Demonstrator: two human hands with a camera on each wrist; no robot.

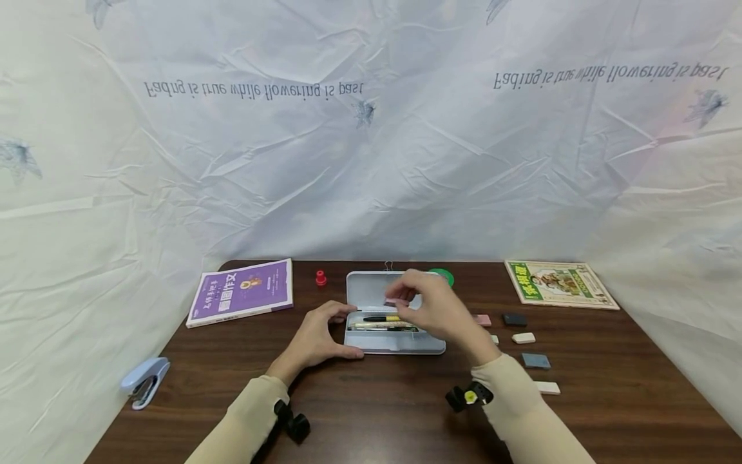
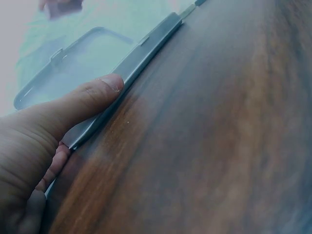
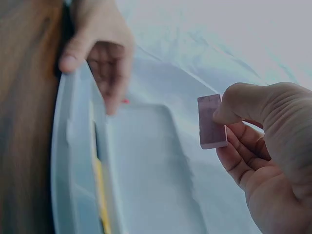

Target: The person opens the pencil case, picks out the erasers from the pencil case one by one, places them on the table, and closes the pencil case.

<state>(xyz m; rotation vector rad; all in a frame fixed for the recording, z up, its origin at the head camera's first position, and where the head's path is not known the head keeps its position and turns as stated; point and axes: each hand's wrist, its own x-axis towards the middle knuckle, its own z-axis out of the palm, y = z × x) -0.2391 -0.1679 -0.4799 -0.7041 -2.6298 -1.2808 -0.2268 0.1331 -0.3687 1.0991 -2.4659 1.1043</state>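
A pale grey pencil case lies on the table with its lid raised at the back. Pens lie side by side inside it. My left hand grips the case's left end, thumb on the front edge and fingers round the back, as the left wrist view also shows the thumb against the wall. Above the case, my right hand pinches a small purple eraser between thumb and fingers. The right forearm and hand hide part of the case's right side.
Right of the case lie several erasers, among them a black one, a white one and a blue-grey one. A purple book and a stapler are left; another book lies far right. Behind are a red object and a green one.
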